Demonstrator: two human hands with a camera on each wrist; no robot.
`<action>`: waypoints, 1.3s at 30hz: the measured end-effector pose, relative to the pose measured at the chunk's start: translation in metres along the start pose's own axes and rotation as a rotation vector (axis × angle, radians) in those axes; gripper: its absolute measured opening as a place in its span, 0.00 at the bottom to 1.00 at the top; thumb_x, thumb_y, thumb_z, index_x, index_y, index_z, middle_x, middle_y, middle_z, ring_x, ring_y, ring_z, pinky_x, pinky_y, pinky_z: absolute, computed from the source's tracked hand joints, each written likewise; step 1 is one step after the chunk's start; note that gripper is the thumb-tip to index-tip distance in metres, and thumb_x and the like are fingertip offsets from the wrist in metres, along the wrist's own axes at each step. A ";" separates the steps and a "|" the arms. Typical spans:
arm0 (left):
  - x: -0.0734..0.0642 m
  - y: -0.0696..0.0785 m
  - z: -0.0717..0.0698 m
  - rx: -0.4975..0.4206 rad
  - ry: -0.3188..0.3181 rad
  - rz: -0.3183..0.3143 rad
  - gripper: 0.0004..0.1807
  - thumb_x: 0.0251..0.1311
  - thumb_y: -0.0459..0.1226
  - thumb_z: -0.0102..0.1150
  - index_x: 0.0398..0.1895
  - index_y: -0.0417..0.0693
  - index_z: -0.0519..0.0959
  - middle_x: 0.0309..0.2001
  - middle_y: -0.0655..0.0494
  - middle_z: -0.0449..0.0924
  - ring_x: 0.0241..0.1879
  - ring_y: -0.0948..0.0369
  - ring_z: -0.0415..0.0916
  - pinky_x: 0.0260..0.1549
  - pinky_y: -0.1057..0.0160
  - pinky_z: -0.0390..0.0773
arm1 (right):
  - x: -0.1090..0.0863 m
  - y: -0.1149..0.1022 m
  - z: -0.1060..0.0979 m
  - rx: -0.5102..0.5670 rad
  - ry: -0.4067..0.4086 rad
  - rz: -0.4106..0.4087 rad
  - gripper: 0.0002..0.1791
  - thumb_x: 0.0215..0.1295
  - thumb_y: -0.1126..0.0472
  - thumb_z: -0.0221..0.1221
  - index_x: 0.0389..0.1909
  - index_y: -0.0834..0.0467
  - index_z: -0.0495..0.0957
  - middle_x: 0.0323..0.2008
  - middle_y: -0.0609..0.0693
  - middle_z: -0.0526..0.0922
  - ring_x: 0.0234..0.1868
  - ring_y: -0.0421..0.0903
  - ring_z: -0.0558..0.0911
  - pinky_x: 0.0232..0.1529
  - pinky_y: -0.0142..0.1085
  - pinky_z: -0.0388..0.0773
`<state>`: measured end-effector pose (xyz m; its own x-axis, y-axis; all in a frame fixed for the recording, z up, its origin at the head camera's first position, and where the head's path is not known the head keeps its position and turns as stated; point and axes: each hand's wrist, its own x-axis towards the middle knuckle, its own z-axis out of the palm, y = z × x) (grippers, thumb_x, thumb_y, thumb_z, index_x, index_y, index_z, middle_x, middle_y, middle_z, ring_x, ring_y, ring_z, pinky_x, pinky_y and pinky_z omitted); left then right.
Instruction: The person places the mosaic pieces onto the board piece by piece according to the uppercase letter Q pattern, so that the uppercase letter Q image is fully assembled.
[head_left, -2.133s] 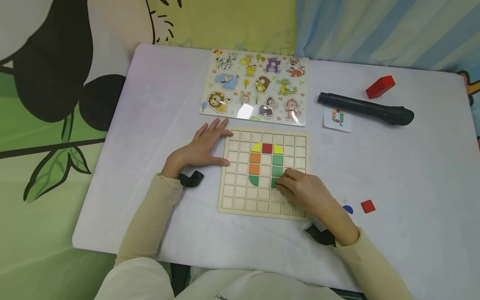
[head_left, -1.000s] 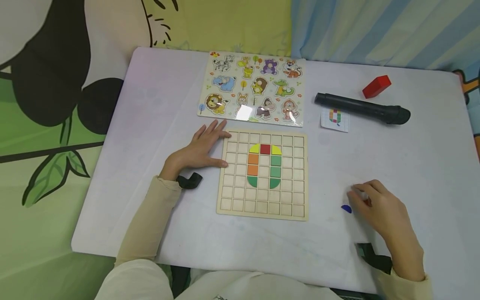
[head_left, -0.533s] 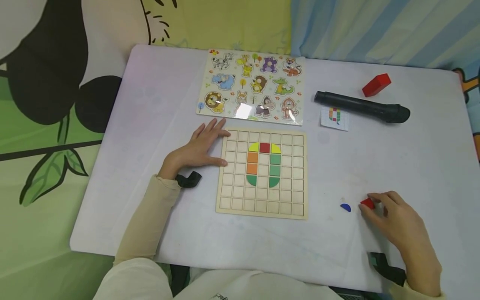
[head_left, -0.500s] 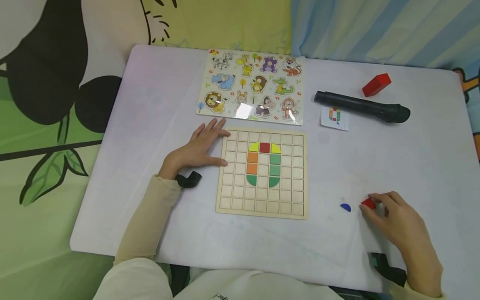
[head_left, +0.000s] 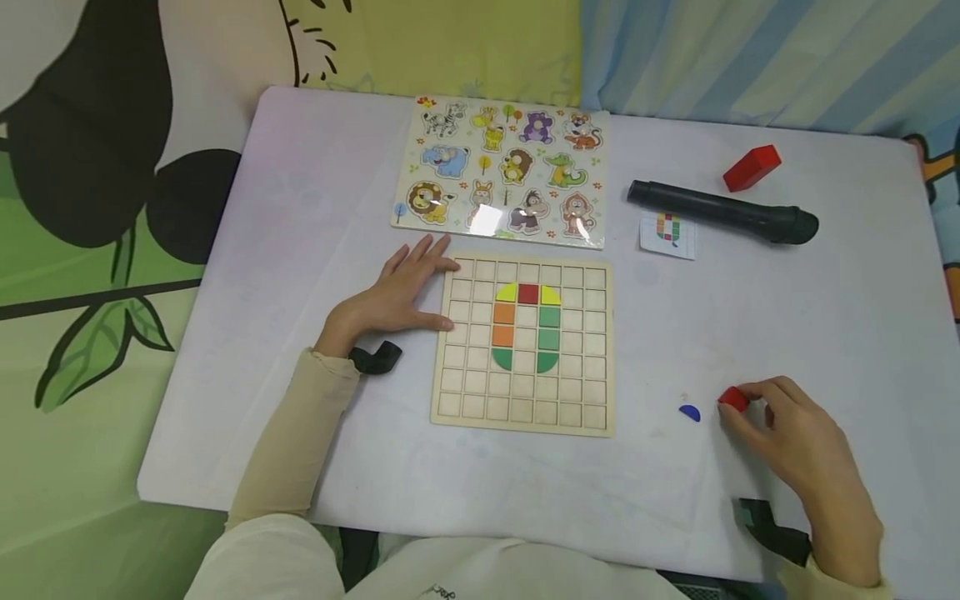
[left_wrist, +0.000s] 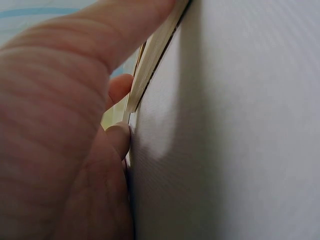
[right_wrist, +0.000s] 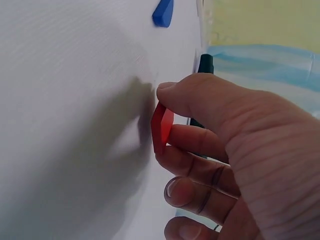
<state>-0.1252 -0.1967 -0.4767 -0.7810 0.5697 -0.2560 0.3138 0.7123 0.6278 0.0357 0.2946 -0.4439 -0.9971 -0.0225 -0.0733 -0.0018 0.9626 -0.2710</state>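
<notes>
My left hand (head_left: 393,296) lies with spread fingers against the left edge of a wooden grid board (head_left: 459,379); thumb and forefinger touch its rim. Set in the grid is a ring of coloured tiles: a red square (head_left: 528,294) at the top between two yellow quarter-rounds, orange squares (head_left: 503,313) on the left, green squares (head_left: 549,317) on the right, green quarter-rounds below. Right of the board, my right hand (head_left: 802,442) pinches a red square tile (right_wrist: 162,127) between thumb and fingers, close over the table. A blue rounded tile (head_left: 690,413) lies just left of that hand.
Behind the grid board lies an animal picture puzzle (head_left: 498,171). At the back right, a black microphone-shaped object (head_left: 720,211) overlaps a small pattern card (head_left: 667,235) showing coloured squares. Beyond it stands a red block (head_left: 752,168). A curtain (head_left: 750,58) hangs along the table's far edge.
My right hand has left the green quarter-round on the board, moved right, and taken hold of the red square tile, now slightly raised. The left hand stays at the board's edge.
</notes>
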 end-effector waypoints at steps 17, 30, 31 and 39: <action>-0.003 -0.002 0.002 -0.003 -0.003 0.002 0.47 0.51 0.56 0.70 0.72 0.53 0.60 0.79 0.56 0.28 0.77 0.57 0.20 0.74 0.52 0.23 | 0.030 -0.040 0.004 0.015 0.032 -0.256 0.19 0.45 0.63 0.74 0.38 0.65 0.80 0.35 0.57 0.80 0.26 0.46 0.73 0.22 0.37 0.71; -0.003 0.000 0.000 -0.008 -0.001 0.000 0.46 0.51 0.55 0.70 0.71 0.53 0.60 0.80 0.56 0.28 0.77 0.57 0.20 0.74 0.52 0.23 | 0.045 -0.074 0.007 0.022 0.040 -0.430 0.16 0.44 0.64 0.73 0.34 0.63 0.79 0.34 0.53 0.79 0.23 0.44 0.75 0.20 0.39 0.76; -0.003 0.000 0.000 -0.007 0.000 0.003 0.46 0.51 0.55 0.70 0.71 0.53 0.60 0.80 0.56 0.28 0.77 0.57 0.20 0.74 0.52 0.24 | 0.047 -0.077 0.007 0.018 0.028 -0.439 0.16 0.44 0.63 0.73 0.34 0.63 0.79 0.34 0.53 0.79 0.23 0.44 0.75 0.21 0.39 0.76; -0.002 0.000 -0.001 -0.006 0.000 0.008 0.46 0.51 0.56 0.70 0.71 0.53 0.60 0.80 0.56 0.29 0.77 0.58 0.21 0.74 0.53 0.24 | 0.055 -0.104 0.012 0.000 -0.058 -0.481 0.18 0.49 0.60 0.73 0.39 0.63 0.81 0.37 0.52 0.80 0.27 0.43 0.77 0.25 0.38 0.79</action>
<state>-0.1239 -0.1983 -0.4759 -0.7782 0.5756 -0.2513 0.3167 0.7051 0.6344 -0.0185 0.1899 -0.4310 -0.8771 -0.4803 0.0070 -0.4618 0.8392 -0.2871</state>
